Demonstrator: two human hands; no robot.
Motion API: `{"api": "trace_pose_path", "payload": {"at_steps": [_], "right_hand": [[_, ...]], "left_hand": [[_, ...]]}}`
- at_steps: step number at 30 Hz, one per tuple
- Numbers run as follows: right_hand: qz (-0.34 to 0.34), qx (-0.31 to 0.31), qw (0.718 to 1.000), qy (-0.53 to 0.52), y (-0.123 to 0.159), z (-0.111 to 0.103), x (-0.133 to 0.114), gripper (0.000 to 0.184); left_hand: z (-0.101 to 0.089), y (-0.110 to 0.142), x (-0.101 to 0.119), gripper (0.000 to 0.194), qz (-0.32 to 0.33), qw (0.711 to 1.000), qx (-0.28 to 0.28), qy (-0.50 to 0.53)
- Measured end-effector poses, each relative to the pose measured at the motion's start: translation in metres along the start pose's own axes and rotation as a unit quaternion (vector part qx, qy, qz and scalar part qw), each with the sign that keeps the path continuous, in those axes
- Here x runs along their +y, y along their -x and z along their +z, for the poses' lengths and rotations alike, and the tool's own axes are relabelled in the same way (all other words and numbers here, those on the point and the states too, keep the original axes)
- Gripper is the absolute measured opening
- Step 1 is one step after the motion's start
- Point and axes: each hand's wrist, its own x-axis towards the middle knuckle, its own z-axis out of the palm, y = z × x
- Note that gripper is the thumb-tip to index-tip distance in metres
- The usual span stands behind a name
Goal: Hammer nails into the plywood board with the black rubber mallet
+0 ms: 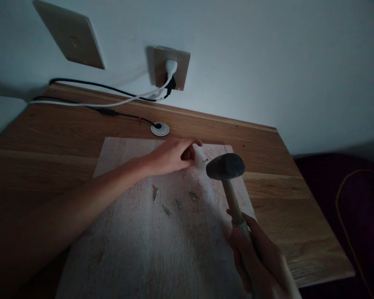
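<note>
My right hand [258, 253] is wrapped around the handle of a mallet [226, 167] with a dark rounded head, raised above a pale wooden board [137, 257]. Near the board's far edge, my left hand [171, 155] pinches what looks like a nail, mostly hidden by the fingers; only a tiny dark tip shows. Its index finger stretches out past the pinch. Just right of the fingertips is another small nail [205, 160] at the board's surface. Several loose nails [166, 210] lie scattered on the board between my hands.
The board rests on a wooden desk [268, 187] against a wall. Behind it are a round cable grommet [163, 132], a black cable [124, 115] and a white cable [102, 104]. A wall socket [182, 68] holds plugs. A blank wall plate [71, 35] is upper left.
</note>
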Motion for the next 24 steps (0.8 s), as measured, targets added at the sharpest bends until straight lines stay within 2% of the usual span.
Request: {"api": "trace_pose_path", "payload": {"at_steps": [4,9,11,13,16,20,24], "right_hand": [[0.007,0.016,1.000,-0.001,-0.002,-0.005,0.011,0.075],[-0.053,0.032,0.997,0.039,-0.009,-0.006,0.024,0.068],[-0.051,0.027,0.998,0.030,-0.010,-0.006,0.027,0.070],[-0.048,0.017,0.998,0.024,-0.010,-0.007,0.030,0.071],[-0.045,0.015,0.998,0.031,-0.011,-0.009,0.031,0.071],[-0.053,0.023,0.998,0.039,-0.011,-0.009,0.030,0.070],[-0.046,0.034,0.998,0.039,-0.010,-0.008,0.028,0.071]], "left_hand": [[-0.005,-0.001,0.002,0.045,0.006,1.000,-0.004,-0.005],[-0.020,0.000,0.016,0.012,0.080,0.990,0.039,-0.110],[-0.022,0.004,0.031,0.010,0.107,0.983,0.002,-0.147],[-0.019,0.010,0.048,0.011,0.137,0.971,-0.065,-0.186],[-0.006,0.022,0.073,0.013,0.189,0.926,-0.148,-0.290],[0.010,0.035,0.091,0.019,0.228,0.884,-0.188,-0.363],[0.015,0.043,0.096,0.020,0.233,0.862,-0.190,-0.408]]}}
